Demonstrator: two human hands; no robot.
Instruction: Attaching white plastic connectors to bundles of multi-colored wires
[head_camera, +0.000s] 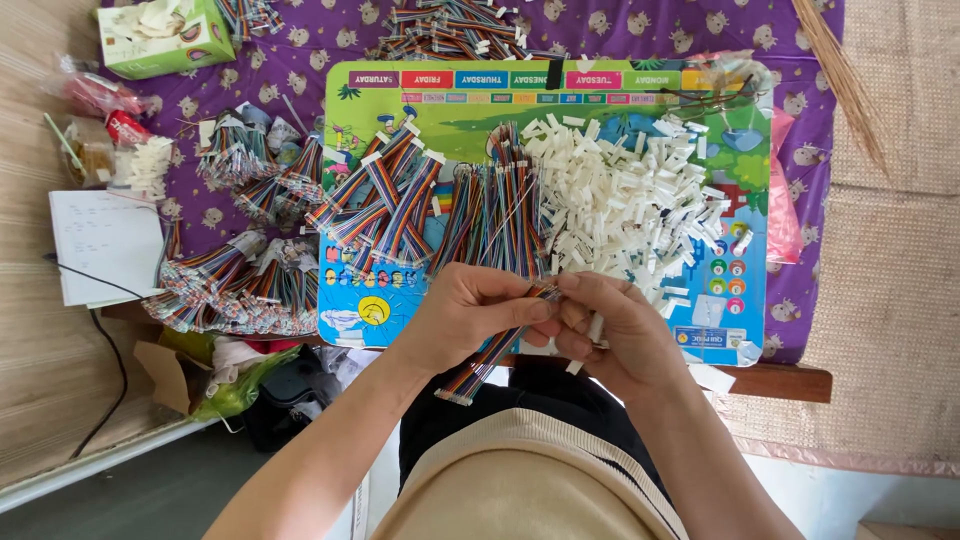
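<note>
My left hand (470, 312) grips a short rainbow ribbon cable (485, 360) that hangs down toward my lap, with a white plug at its lower end. My right hand (610, 325) pinches the cable's upper end together with a small white plastic connector (595, 328). Both hands meet at the table's near edge. Just beyond them lies a pile of white connectors (630, 200) and a row of loose ribbon cables (495, 215) on a colourful board (440, 120).
Bundles of finished ribbon cables (240, 285) lie left on the purple cloth (310, 45), more sit at the top (440, 30). A green tissue box (165, 35), a paper sheet (105, 245), a pink bag (782, 215) and a woven mat (890, 250) surround the low table.
</note>
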